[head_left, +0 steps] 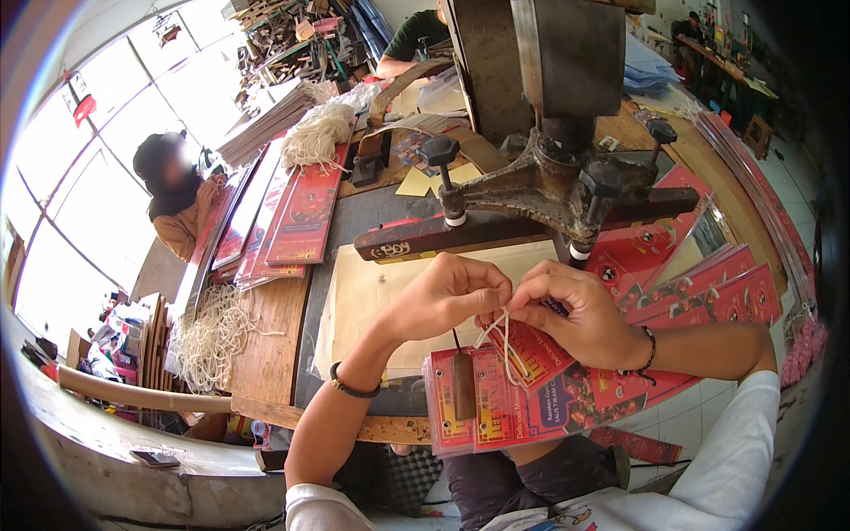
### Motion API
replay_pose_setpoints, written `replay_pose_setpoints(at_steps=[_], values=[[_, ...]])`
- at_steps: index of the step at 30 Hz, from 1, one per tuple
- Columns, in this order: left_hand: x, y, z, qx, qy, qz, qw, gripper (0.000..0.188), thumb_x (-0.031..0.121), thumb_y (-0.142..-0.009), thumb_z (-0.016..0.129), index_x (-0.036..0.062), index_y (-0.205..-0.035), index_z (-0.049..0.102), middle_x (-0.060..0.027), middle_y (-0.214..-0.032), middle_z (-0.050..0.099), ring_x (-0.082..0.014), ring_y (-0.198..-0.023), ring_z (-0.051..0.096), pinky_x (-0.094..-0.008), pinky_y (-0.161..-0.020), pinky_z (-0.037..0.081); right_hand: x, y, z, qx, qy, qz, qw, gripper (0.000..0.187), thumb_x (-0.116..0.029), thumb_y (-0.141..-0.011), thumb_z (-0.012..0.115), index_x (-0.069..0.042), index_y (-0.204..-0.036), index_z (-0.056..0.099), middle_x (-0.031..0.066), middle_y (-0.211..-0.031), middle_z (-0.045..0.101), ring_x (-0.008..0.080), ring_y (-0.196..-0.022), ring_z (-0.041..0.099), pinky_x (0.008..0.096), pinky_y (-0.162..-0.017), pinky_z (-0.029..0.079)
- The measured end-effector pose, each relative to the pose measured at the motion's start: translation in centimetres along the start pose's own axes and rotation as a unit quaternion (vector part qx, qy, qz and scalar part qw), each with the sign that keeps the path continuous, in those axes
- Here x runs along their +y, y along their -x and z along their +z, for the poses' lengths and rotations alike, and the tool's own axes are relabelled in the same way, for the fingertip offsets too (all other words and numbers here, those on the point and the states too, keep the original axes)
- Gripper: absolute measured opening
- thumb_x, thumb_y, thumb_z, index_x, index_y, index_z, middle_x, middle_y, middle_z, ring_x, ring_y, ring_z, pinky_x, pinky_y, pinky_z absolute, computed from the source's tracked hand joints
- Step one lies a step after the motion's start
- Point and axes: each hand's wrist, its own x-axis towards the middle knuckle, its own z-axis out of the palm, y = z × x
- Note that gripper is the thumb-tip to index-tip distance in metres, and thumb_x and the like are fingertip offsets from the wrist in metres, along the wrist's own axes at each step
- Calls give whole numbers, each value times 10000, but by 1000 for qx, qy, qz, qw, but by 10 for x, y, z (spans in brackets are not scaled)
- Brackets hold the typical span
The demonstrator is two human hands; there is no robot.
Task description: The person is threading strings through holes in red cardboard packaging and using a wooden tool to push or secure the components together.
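My left hand is closed, its thumb and fingertips pinching a white string. Close beside it, my right hand is closed on the same string, fingers curled. The string loops down over the corner of a red printed card. Below lies an overlapping stack of glossy red cards with eyelets, reaching over the table's front edge above my lap. On these cards rests an awl with a wooden handle, its thin shaft pointing away from me. My fingertips hide the part of the string between them.
A heavy metal press stands beyond my hands, above a brown paper sheet. More red cards fan out at right. At left are card stacks, a white string bundle and loose string. A person sits at far left.
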Motion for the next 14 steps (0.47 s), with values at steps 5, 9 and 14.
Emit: replay_pose_setpoints(at_steps=[5,9,14], values=[[1,-1,-1,-13,13,-8,1000,185,79,-957,587,-77,-1013,669,-55,-883,681,-95,-761,620,-254,-705,519,3,3,0,-2,-22,16,1000,127,-23,-909,663,-27,-1036,659,60,-919,648,144,-849,666,286,-748,524],[11,3,0,-9,-5,-16,1000,206,85,-939,608,-78,-1047,673,-64,-888,685,-108,-770,620,-253,-711,510,0,4,7,32,-141,97,985,173,-70,-937,663,-18,-1100,634,57,-964,671,109,-861,665,285,-767,534],[6,4,-2,11,-24,-4,1000,262,176,-918,703,-52,-1047,690,-64,-886,694,-119,-795,624,-253,-703,493,1,4,2,-6,-129,115,985,345,-126,-943,678,-26,-1259,580,69,-1010,691,109,-924,667,293,-797,546]])
